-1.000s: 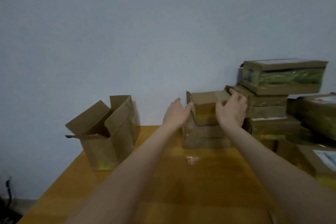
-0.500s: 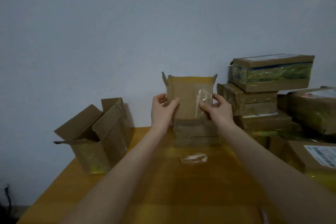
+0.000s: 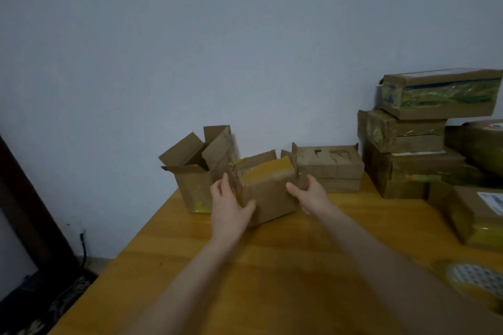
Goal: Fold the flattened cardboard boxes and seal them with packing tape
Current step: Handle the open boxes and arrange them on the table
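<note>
Your left hand [image 3: 228,205] and right hand [image 3: 311,193] grip a matte, rectangular cardboard box [image 3: 268,190] by its sides, tilted over the glossy wooden table [image 3: 285,253]. Yellowish tape streaks its top, beside an open-flapped carton [image 3: 194,171].

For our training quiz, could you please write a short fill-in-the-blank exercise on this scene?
The left hand and the right hand hold one cardboard ____.
The open box stands to the ____ of it.
The roll of tape lies on the ____.
Missing words: box; left; table.
</note>
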The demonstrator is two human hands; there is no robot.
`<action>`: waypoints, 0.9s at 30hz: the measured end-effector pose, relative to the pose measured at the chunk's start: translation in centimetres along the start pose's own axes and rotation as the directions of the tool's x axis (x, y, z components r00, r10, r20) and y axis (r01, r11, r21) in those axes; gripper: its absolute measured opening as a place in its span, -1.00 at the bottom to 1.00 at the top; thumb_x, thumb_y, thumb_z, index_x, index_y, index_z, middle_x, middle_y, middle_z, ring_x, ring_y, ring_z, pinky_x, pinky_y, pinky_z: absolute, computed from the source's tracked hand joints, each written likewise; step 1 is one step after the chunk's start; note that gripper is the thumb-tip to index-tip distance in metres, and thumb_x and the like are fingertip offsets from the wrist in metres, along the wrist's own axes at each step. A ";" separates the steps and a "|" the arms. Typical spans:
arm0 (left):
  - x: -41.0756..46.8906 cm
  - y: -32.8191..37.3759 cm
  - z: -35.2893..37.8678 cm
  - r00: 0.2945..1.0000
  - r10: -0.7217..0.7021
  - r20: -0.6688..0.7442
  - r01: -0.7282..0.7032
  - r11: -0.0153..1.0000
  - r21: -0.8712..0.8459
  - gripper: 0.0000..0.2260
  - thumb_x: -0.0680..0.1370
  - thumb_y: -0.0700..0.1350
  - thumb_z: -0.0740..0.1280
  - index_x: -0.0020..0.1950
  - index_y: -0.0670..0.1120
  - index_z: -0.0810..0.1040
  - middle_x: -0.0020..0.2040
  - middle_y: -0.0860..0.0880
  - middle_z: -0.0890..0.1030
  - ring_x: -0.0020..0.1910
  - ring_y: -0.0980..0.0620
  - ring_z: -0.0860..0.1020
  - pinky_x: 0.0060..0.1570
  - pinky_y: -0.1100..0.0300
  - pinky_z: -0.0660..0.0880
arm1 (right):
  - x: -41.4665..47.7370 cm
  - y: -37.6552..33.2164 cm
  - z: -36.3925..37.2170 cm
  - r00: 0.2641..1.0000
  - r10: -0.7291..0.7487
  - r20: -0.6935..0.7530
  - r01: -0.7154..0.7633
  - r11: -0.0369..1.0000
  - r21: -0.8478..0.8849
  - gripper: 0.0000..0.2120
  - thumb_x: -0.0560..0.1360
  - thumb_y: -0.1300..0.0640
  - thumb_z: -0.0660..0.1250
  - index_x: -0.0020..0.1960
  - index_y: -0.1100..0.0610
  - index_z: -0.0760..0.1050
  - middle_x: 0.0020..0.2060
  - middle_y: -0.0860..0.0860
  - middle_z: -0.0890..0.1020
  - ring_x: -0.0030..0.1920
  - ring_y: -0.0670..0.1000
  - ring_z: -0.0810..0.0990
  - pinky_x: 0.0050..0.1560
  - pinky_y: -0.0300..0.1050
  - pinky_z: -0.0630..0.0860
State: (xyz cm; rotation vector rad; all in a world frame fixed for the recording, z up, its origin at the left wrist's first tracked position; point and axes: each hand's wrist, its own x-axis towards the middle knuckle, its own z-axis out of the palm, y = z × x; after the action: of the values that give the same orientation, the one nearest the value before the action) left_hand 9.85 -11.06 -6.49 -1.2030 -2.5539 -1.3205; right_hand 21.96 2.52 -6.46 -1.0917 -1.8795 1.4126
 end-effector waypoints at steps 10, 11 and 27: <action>6.2 2.0 -3.0 0.791 0.291 0.538 -0.608 0.473 0.638 -0.58 0.50 0.02 0.34 0.33 -0.04 0.41 0.13 0.00 0.61 0.20 0.02 0.52 0.51 -0.03 -0.01 | 0.5 -0.4 1.6 0.995 0.068 0.076 -0.076 0.991 0.107 -0.45 0.53 0.01 0.32 0.45 0.11 0.25 0.34 0.06 0.44 0.33 0.13 0.42 0.33 0.15 0.39; 6.0 2.0 -2.9 0.790 0.330 0.517 -0.612 0.485 0.624 -0.62 0.51 0.01 0.32 0.30 -0.02 0.42 0.05 0.03 0.64 0.13 0.04 0.56 0.51 -0.02 0.02 | 0.6 -0.5 1.9 0.995 0.066 0.075 -0.076 0.987 0.145 -0.46 0.54 0.05 0.32 0.46 0.08 0.24 0.34 0.06 0.44 0.33 0.13 0.42 0.34 0.16 0.39; 10.3 2.6 4.1 0.912 0.384 0.145 -0.356 0.565 0.744 -0.54 0.56 -0.11 0.26 0.44 -0.11 0.27 0.31 -0.15 0.45 0.34 -0.12 0.40 0.39 -0.07 0.29 | 5.4 0.9 -4.6 0.938 -0.069 -0.339 -0.013 0.972 -0.234 -0.43 0.55 0.10 0.30 0.50 0.12 0.19 0.43 0.10 0.31 0.39 0.14 0.35 0.32 0.09 0.41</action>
State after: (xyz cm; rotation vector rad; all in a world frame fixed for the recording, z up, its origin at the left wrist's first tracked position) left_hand 5.53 -0.87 -3.71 -1.3461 -2.2058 -0.0998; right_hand 23.04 9.62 -6.14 -1.3218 -1.8198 0.9236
